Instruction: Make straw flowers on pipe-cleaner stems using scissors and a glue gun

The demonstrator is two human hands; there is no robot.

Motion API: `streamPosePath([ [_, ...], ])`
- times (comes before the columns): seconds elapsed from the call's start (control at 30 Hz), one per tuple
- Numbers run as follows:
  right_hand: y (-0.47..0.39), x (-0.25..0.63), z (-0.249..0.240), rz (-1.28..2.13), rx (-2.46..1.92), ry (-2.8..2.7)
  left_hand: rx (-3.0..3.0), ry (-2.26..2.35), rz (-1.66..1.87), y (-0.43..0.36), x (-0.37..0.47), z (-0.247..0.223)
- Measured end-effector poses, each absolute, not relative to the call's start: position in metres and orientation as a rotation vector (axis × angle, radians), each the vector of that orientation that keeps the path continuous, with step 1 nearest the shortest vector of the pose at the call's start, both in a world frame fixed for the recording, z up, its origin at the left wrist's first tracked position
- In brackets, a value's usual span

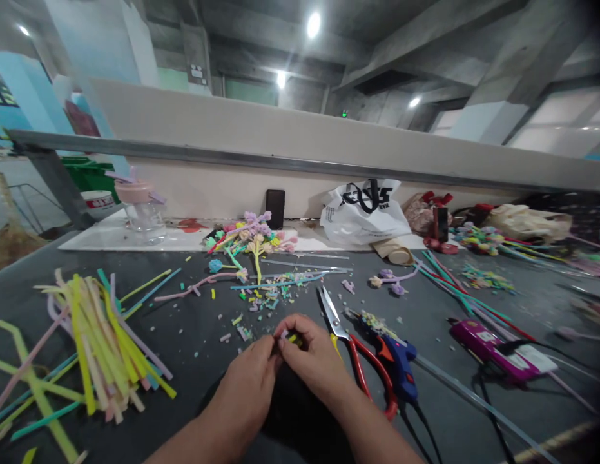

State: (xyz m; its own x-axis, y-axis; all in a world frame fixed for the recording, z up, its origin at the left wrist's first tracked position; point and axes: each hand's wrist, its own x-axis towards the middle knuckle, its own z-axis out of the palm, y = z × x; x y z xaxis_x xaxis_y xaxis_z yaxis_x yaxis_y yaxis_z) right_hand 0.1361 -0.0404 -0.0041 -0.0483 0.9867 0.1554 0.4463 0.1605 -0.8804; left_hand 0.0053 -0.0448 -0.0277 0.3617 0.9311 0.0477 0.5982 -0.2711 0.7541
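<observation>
My left hand [249,383] and my right hand [312,361] meet fingertip to fingertip low over the dark table, both closed in a pinch. A small lilac and yellow piece [292,338] shows in the curled fingers of my right hand. The left fingertips press against the same spot, and what they pinch is hidden. Just right of my hands lie scissors [350,345] with red handles, blades apart. Beside them is a blue glue gun [400,367] with an orange trigger. Short cut bits [275,290] in pastel colours are scattered beyond my fingers.
Pastel fuzzy strips [104,345] are piled at left. Fuzzy flower stems [254,235] lie at the back, near an upright phone [275,207], a clear cup [142,212] and a white bag [365,216]. A purple device [493,348] with cables lies at right.
</observation>
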Motion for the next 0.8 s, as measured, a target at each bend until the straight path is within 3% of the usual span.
streamPosePath([
  [0.4, -0.042, 0.137, -0.002, 1.066, -1.326, -1.47, 2.239, 1.367, 0.587, -0.044, 0.001, -0.033],
  [0.57, -0.044, 0.141, -0.008, 1.458, -1.053, -1.239, 2.058, 1.106, 0.767, -0.036, -0.005, -0.023],
  [0.8, -0.044, 0.144, -0.012, 1.517, -0.849, -1.111, 1.458, 0.821, 0.815, -0.033, -0.01, -0.014],
])
